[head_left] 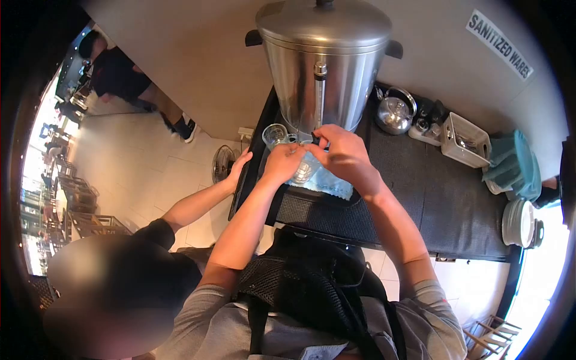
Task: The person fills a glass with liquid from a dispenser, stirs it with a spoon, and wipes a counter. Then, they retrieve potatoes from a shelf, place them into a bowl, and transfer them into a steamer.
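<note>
A large steel urn (324, 60) stands at the back of a black counter (444, 204). My left hand (283, 163) grips a clear glass (305, 170) held under the urn's tap. My right hand (343, 155) is up at the black tap handle (318, 141) at the urn's base, fingers curled on it. A second empty glass (274, 134) stands just left of the tap. A blue cloth (329, 182) lies under my hands on a dark tray.
Another person at my left rests a hand (239, 167) on the counter's end. On the counter to the right are a steel kettle (395, 111), a white bin (465, 139), a teal cloth (510, 163) and stacked white plates (519, 223). A fan (223, 162) stands on the floor.
</note>
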The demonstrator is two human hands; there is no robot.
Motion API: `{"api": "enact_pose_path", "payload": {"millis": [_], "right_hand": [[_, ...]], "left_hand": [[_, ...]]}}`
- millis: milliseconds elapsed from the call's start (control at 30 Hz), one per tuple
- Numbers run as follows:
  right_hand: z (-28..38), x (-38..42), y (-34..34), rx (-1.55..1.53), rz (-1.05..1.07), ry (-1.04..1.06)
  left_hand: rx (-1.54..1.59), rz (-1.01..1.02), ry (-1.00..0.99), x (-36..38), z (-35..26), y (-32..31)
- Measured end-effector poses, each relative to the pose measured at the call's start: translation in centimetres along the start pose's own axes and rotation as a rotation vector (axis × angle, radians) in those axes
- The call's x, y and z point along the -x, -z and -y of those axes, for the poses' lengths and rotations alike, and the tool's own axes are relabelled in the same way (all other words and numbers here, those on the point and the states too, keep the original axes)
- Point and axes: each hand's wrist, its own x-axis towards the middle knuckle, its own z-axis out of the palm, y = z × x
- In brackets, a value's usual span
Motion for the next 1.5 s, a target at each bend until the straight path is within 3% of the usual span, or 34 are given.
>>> {"api": "enact_pose_path", "payload": {"millis": [100, 400, 700, 767, 833, 900, 967, 1067, 1100, 1167, 1500], "right_hand": [[0.5, -0.4, 0.2, 0.049, 0.01, -0.071], [0.9, 0.4, -0.1, 0.104, -0.036, 0.065], [3.1, 1.1, -0.8, 0.285, 0.031, 0.051], [3.1, 1.0, -0.6, 0.328, 0.087, 0.093], [3.3, 0.7, -0.5, 0.343, 0.113, 0.11], [3.2, 0.4, -0.3, 0.361, 0.14, 0.129], [3.1, -0.1, -0.1, 0.321, 0.143, 0.141], [3.5, -0.2, -0.4, 0.311, 0.183, 0.151], [3.5, -0.2, -0.5, 0.307, 0.201, 0.145], [3.3, -0.2, -0.6, 0.278, 0.224, 0.131], [3.3, -0.9, -0.3, 0.221, 0.248, 0.097]], "left_hand": [[0.019, 0.047, 0.014, -0.6, 0.5, 0.0], [0.083, 0.077, -0.052, -0.9, 0.9, 0.3], [-0.075, 0.08, -0.023, -1.2, 0.6, 0.6], [0.125, 0.146, -0.192, -1.7, 1.9, 0.4], [0.259, 0.14, -0.192, -2.1, 3.5, -0.6], [0.003, -0.361, -1.024, -3.2, 4.9, -1.7], [-0.093, -0.324, -0.929, -2.1, 4.5, -1.3], [0.106, 0.088, -0.215, -1.1, 2.1, 0.3], [0.105, 0.077, -0.205, -0.7, 0.8, 1.0], [0.039, 0.114, 0.026, -0.2, -0.8, 1.5], [-0.02, 0.077, 0.065, 0.0, -1.4, 1.4]]}}
